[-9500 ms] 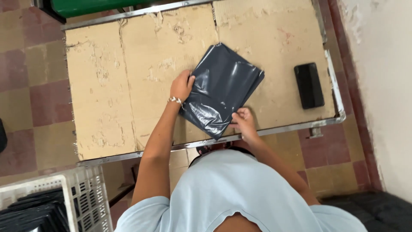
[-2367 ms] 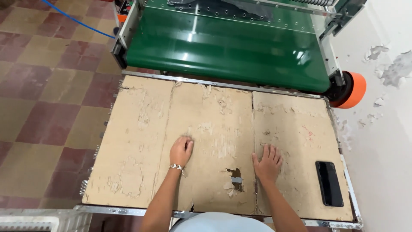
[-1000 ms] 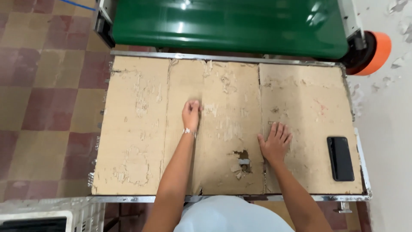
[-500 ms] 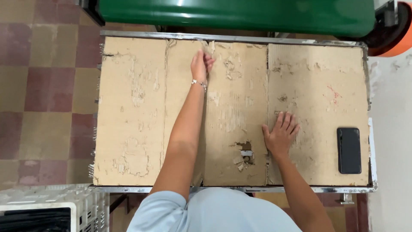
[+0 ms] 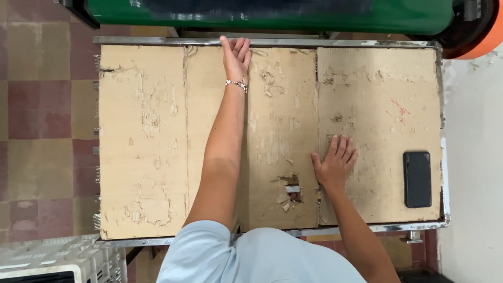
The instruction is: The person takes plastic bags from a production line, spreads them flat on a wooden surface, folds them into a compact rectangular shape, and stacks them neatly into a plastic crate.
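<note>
Head view: looking straight down on a metal-framed desk (image 5: 272, 41) topped with worn, torn brown cardboard sheets (image 5: 152, 136), with the person's light blue shirt (image 5: 251, 257) at the bottom edge.
Left hand (image 5: 236, 55): stretched out to the far edge of the desk, fingers straight and close together, flat on the cardboard with the fingertips touching the metal rim; it holds nothing.
Left wrist: a thin beaded bracelet (image 5: 237, 83) sits just below the hand.
Right hand (image 5: 335, 162): palm down on the cardboard, fingers spread wide and open, gripping nothing (it simply rests on the sheet), near the seam between the middle and right cardboard pieces.
Cardboard damage: a torn hole (image 5: 292, 191) with a pale scrap in it lies just beside the right hand, on its left and nearer the person.
Black rectangular phone (image 5: 417, 179): lying flat, screen dark, near the right edge of the desk, apart from the right hand.
Green machine body (image 5: 272, 13): runs along the far side of the desk, touching or just behind its rim; an orange round part (image 5: 487, 39) shows at its right end.
Floor (image 5: 42, 115): red and beige tiles to the left of the desk.
White plastic crate (image 5: 63, 259): at the lower left corner, below the desk edge.
</note>
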